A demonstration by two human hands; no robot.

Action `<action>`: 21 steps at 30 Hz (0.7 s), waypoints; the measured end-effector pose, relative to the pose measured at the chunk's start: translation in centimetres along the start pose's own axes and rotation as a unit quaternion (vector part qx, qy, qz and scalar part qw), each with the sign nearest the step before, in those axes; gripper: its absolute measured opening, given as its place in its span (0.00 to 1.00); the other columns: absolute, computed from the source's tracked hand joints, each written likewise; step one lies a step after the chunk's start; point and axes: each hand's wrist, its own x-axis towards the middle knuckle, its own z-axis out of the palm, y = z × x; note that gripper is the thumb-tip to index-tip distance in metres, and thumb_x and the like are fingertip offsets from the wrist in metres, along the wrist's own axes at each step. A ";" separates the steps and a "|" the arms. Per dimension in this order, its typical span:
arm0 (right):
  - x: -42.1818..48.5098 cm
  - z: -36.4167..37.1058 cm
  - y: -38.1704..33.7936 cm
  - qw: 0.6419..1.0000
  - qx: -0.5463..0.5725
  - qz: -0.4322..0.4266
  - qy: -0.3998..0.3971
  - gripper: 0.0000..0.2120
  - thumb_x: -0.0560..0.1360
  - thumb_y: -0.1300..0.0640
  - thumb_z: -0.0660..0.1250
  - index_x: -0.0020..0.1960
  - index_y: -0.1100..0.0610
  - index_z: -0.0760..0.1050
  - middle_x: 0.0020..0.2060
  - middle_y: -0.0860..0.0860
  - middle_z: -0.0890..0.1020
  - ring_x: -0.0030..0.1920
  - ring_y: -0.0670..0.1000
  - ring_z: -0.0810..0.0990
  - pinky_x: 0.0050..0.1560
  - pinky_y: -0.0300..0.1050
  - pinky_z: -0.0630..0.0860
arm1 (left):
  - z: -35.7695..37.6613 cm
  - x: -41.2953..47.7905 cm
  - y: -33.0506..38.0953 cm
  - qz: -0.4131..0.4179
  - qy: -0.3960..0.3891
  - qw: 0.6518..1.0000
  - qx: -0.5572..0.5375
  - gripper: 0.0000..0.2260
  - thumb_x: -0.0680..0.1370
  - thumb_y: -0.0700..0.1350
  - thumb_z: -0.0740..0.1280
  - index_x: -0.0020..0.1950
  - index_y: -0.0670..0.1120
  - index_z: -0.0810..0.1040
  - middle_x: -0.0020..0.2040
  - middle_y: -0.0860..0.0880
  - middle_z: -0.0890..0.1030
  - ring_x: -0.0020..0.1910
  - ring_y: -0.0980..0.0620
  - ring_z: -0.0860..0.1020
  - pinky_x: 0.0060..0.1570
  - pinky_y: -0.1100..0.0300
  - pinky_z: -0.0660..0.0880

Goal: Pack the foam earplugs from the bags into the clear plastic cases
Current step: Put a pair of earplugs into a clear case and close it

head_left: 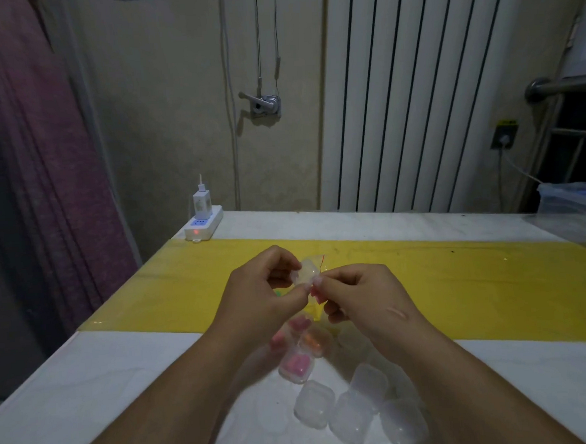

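**Head camera: case and bag meet in mid-air**

We start wide: the white tabletop (123, 386), with a yellow strip (460, 280) across it. Both hands are raised over it, we judge so the transfer happens close to the eye. The left hand (265, 292) pinches a clear case (306, 272) in curled fingers. The right hand (361, 293), fingers curled too, grips the small bag (321, 262) right against the case, apparently to feed an earplug straight across. A reddish speck sits at those fingertips: plug or bag seal, we can't tell. Below, the empty cases (313, 404) wait bunched near the wrists. The pink-filled case (295, 365) and orange-filled case (314, 340) lie just beyond them.
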 end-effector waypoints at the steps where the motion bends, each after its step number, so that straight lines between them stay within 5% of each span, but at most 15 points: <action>1: 0.1 0.1 0.0 1.000 -0.006 0.000 0.008 0.08 0.74 0.61 0.69 0.38 0.62 0.84 0.30 0.54 0.80 0.29 0.48 0.75 0.33 0.42 0.75 | 0.0 0.0 0.1 0.005 0.000 1.000 0.009 0.10 0.68 0.40 0.75 0.45 0.49 0.79 0.40 0.54 0.82 0.42 0.57 0.81 0.45 0.62 0.79; 8: 0.1 0.3 0.2 1.000 -0.013 0.009 0.020 0.10 0.74 0.61 0.68 0.36 0.62 0.83 0.29 0.55 0.78 0.28 0.48 0.74 0.32 0.41 0.74 | 0.6 -0.3 1.3 -0.023 -0.012 0.998 -0.063 0.10 0.76 0.44 0.72 0.55 0.55 0.79 0.39 0.54 0.84 0.39 0.60 0.82 0.41 0.69 0.75; 12: 0.1 -0.4 -0.2 1.000 0.026 -0.004 -0.009 0.09 0.75 0.62 0.69 0.39 0.62 0.83 0.30 0.53 0.79 0.29 0.47 0.74 0.30 0.40 0.72 | 0.4 -0.2 0.9 -0.044 -0.024 0.994 -0.102 0.11 0.76 0.43 0.71 0.54 0.58 0.82 0.42 0.51 0.84 0.41 0.59 0.81 0.43 0.65 0.77; 17: 0.1 -0.4 0.0 0.999 0.035 0.002 -0.020 0.09 0.76 0.61 0.69 0.41 0.65 0.83 0.29 0.53 0.78 0.28 0.47 0.73 0.30 0.40 0.74 | 0.2 -0.1 0.4 0.011 -0.024 1.000 0.006 0.16 0.73 0.39 0.72 0.51 0.61 0.81 0.44 0.53 0.81 0.42 0.62 0.79 0.42 0.73 0.72; 21: 0.1 -0.3 0.2 1.000 -0.002 0.010 -0.010 0.11 0.75 0.58 0.70 0.38 0.64 0.82 0.30 0.55 0.78 0.30 0.49 0.73 0.34 0.44 0.73 | 0.2 0.0 -0.2 0.033 -0.036 0.995 0.083 0.13 0.71 0.48 0.68 0.54 0.60 0.83 0.43 0.54 0.81 0.43 0.60 0.78 0.43 0.67 0.74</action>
